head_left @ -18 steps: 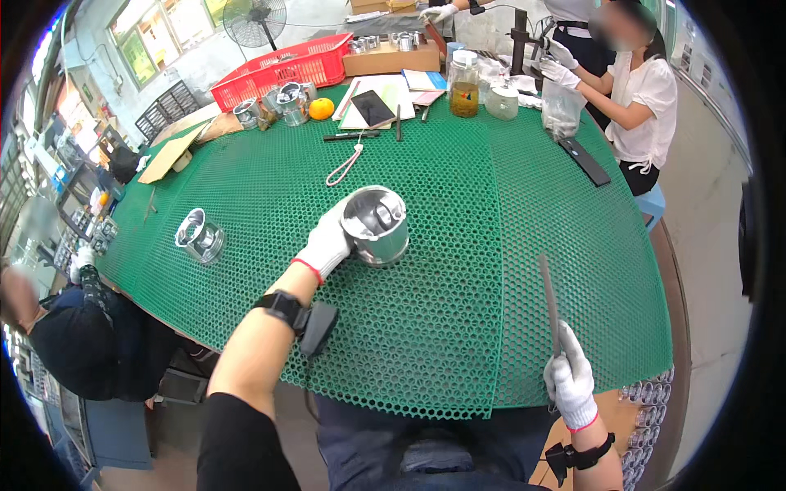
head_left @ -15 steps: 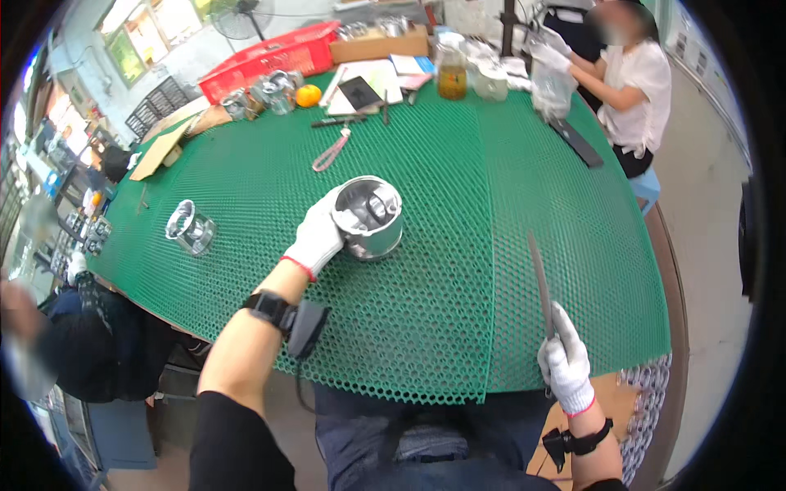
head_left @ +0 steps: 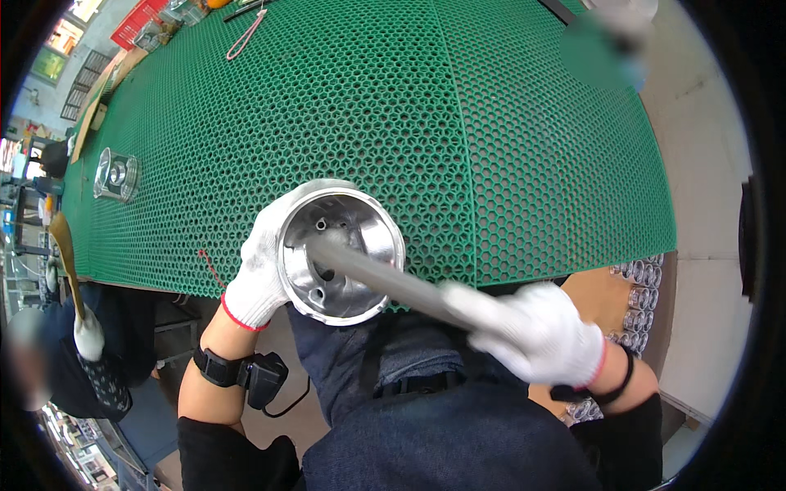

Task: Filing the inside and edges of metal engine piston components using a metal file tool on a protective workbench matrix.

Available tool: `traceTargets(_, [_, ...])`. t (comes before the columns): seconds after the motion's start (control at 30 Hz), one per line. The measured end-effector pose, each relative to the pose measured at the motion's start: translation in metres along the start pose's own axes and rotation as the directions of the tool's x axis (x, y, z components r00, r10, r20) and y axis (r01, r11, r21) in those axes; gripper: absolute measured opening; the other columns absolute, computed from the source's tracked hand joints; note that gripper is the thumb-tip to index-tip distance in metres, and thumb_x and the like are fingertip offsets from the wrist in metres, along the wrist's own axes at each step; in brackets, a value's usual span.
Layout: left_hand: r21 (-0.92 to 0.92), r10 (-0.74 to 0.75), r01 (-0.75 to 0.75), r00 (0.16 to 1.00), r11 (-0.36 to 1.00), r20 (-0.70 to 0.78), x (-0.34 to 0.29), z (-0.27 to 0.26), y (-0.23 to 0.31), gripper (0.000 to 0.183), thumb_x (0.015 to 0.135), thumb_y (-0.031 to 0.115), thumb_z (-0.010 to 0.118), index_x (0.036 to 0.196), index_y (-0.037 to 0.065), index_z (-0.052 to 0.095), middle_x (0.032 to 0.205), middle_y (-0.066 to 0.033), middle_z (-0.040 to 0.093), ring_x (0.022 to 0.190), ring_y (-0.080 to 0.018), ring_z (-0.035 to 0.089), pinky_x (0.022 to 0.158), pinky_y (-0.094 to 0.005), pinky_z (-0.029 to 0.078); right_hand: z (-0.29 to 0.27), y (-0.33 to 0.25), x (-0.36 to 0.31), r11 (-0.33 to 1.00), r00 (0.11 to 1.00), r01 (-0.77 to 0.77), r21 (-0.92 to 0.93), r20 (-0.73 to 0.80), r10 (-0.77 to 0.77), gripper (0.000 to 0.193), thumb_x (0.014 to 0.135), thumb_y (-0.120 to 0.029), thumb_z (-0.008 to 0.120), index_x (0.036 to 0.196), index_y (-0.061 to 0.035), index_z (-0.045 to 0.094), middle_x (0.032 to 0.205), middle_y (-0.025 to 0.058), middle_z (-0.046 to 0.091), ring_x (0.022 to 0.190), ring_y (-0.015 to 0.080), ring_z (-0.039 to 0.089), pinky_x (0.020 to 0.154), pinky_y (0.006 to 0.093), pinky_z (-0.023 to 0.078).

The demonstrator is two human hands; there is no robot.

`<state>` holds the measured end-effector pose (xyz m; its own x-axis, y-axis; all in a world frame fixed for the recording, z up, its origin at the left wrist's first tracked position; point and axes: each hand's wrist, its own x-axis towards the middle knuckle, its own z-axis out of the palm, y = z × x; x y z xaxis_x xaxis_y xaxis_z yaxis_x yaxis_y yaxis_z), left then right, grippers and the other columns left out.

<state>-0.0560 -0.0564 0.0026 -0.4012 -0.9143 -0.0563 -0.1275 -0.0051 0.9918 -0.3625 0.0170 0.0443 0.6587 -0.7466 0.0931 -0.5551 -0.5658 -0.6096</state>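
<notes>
My left hand [head_left: 266, 254], in a white knit glove, wraps around the outer side of a shiny cup-shaped metal casting [head_left: 372, 233]. The casting is held near the mat's front edge, its open mouth facing me, with holes and small bosses inside. In my right hand [head_left: 536, 331], also gloved, is a long flat grey bar that looks like a metal file [head_left: 393, 282]. It slants across the casting's rim, its far end inside the mouth. Motion blurs the file and the right fingers. A second, similar metal casting [head_left: 117, 174] stands at the left of the table.
Green honeycomb matting [head_left: 524, 164] covers the table. Several shiny metal parts [head_left: 639, 303] line cardboard at the lower right. A pink strap [head_left: 244, 37] and a red crate [head_left: 135, 23] are farther back. At left, another person's gloved hand [head_left: 88, 335] holds a curved brownish tool.
My left hand has brought the casting closer and tipped its mouth toward me. My right hand has swung the file leftward into that mouth. The view has tilted down.
</notes>
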Motion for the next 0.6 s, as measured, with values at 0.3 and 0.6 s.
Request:
traceTargets(0.3, [-0.445,-0.05,0.145,0.975,0.884,0.218,0.012,-0.004,-0.001,0.051,0.094,0.035,0.054,0.126,-0.005,0.055,0.116,-0.0153,0.065,0.101,-0.0211,0.066,0.091,-0.0324,0.054,0.027,0.017,0.047,0.983,0.94,0.177,-0.049,-0.287,-0.184,0.054,0.087,-0.026,0.066,0.139,-0.0217,0.052,0.049,0.003,0.047,0.039,0.0203,0.051,0.04,0.0327,0.042])
traceTargets(0.6, [-0.171,-0.241,0.279,0.946,0.945,0.216,0.023,0.008,0.028,0.069,0.089,0.055,0.053,0.115,-0.009,0.061,0.111,-0.0166,0.066,0.098,-0.0215,0.066,0.086,-0.0325,0.053,-0.009,0.031,0.032,0.979,0.993,0.099,-0.176,-0.052,-0.11,0.053,0.083,-0.026,0.069,0.135,-0.0256,0.056,0.052,0.0034,0.054,0.04,0.02,0.054,0.037,0.034,0.042])
